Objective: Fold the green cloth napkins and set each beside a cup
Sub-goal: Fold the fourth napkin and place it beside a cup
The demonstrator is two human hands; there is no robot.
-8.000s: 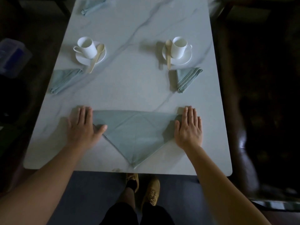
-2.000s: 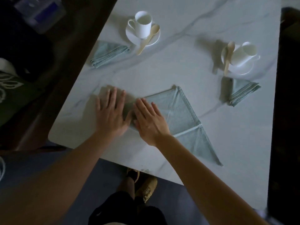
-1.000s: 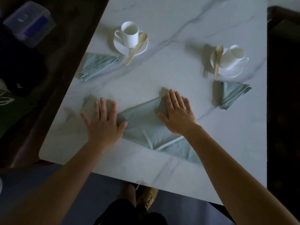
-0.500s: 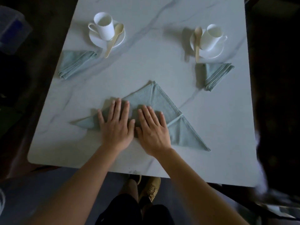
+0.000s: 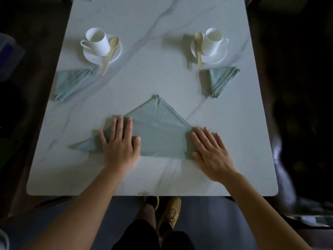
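The right hand [image 5: 210, 152] is sliding away from the left hand [image 5: 120, 143]: half a second ago the two were lying side by side in the middle of the cloth, and now the right one is sitting out at the cloth's right corner. The green napkin [image 5: 158, 134] is lying on the near half of the white marble table [image 5: 162, 73], still not folded up small. It is making a wide triangle. Its long side is running left to right, close to the person, and its top point is aiming away toward the far end of the table. Its thin left tip is sticking out past the left hand. Both hands are lying flat with fingers spread, palms pressing the cloth down, not pinching anything. Farther back, the left cup [image 5: 98, 41] and the right cup [image 5: 212, 41] are each standing on a saucer with a spoon, with a folded napkin [image 5: 71, 83] near the left cup and another folded napkin [image 5: 222, 80] near the right cup.
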